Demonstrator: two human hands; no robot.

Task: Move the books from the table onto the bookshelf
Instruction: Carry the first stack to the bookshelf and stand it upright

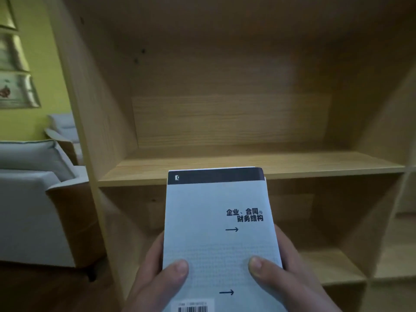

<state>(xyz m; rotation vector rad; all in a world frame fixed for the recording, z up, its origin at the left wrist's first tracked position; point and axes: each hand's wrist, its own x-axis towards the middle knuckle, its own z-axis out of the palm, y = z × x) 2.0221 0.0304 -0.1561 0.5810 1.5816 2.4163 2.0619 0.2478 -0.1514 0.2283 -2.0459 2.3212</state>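
A pale blue book (216,221) with a dark band along its far edge, black printed characters and a barcode near me is held flat in front of a light wooden bookshelf (247,170). My left hand (157,275) grips its left side, thumb on the cover. On the right side my right hand (286,271) grips it the same way. The book's far edge reaches the front lip of the middle shelf board. No book stands in the compartments I can see. The table is out of view.
A lower compartment (326,262) opens below the board, and more compartments continue at the right. The shelf's left side panel (76,109) rises beside a grey sofa (29,199). Framed pictures (13,86) hang on the yellow-green wall at far left.
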